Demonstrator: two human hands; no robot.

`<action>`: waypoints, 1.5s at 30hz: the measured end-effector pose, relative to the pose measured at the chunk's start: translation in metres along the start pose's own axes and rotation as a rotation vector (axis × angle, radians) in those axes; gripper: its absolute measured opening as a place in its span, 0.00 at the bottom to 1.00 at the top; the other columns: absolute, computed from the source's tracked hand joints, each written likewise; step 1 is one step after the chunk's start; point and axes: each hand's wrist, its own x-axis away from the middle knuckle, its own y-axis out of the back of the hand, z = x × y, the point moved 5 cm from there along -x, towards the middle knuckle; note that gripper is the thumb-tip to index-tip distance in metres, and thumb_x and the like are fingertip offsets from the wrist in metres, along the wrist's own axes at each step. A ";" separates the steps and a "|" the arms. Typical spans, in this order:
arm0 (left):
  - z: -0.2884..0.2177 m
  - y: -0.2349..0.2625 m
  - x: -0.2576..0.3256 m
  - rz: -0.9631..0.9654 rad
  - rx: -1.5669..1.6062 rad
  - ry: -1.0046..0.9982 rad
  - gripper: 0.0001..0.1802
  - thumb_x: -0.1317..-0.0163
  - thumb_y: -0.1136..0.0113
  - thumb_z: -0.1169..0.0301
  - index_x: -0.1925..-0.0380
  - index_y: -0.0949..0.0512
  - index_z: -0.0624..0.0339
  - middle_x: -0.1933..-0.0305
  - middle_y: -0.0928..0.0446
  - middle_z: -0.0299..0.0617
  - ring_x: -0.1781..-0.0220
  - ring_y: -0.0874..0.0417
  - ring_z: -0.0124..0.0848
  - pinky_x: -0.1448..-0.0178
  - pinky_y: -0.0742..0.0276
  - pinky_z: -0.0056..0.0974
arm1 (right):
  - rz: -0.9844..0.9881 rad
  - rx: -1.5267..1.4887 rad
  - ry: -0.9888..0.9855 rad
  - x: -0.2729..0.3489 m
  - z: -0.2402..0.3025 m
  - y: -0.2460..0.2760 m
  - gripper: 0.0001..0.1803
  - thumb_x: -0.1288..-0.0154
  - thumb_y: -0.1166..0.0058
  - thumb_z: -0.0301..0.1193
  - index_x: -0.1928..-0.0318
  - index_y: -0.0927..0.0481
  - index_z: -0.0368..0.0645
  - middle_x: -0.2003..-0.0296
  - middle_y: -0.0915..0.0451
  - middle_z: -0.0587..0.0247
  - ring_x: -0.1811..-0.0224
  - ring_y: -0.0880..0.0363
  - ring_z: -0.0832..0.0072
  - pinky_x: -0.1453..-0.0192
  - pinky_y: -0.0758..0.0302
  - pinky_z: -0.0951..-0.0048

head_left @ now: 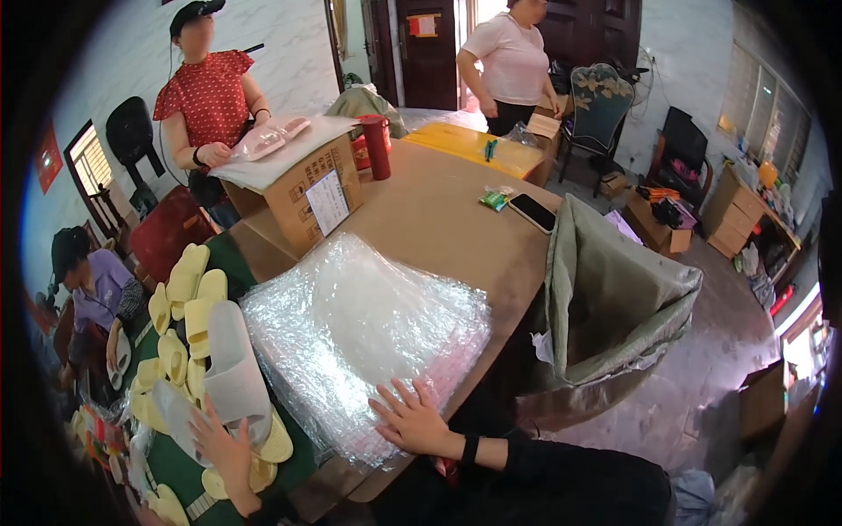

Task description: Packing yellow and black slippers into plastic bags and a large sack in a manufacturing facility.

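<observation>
My right hand lies flat, fingers apart, on the near edge of a stack of clear plastic bags. The stack is shiny and crinkled, with pinkish print along its right side. At the left, my left hand has its fingers spread at a pair of grey slippers; whether it touches them I cannot tell. One grey slipper shows almost whole, while the other grey slipper is partly behind my fingers. Around them lie several pale yellow slippers on a green surface.
A cardboard box stands beyond the bags, with a person in red handling a bagged pair behind it. A red cup and a phone rest on the table. An open woven sack stands at the right.
</observation>
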 end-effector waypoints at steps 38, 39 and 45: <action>-0.040 -0.045 0.027 -0.128 0.653 0.009 0.27 0.44 0.48 0.74 0.42 0.32 0.65 0.52 0.26 0.55 0.49 0.28 0.54 0.46 0.30 0.52 | 0.053 0.037 0.013 -0.004 -0.007 -0.003 0.27 0.36 0.49 0.44 0.39 0.28 0.48 0.35 0.34 0.53 0.30 0.44 0.51 0.28 0.56 0.38; -0.028 -0.038 0.030 -0.147 0.630 0.050 0.27 0.44 0.48 0.74 0.42 0.32 0.65 0.52 0.26 0.55 0.49 0.28 0.54 0.46 0.30 0.52 | 0.040 0.041 0.000 -0.004 -0.003 -0.002 0.28 0.37 0.48 0.44 0.39 0.28 0.48 0.35 0.34 0.53 0.30 0.44 0.51 0.28 0.56 0.39; 0.013 -0.025 0.048 -0.379 0.333 0.091 0.24 0.44 0.46 0.72 0.44 0.27 0.60 0.46 0.28 0.49 0.45 0.30 0.49 0.41 0.34 0.52 | 0.058 0.014 0.038 -0.004 0.003 0.000 0.28 0.37 0.47 0.43 0.38 0.29 0.49 0.34 0.37 0.54 0.28 0.48 0.51 0.28 0.58 0.40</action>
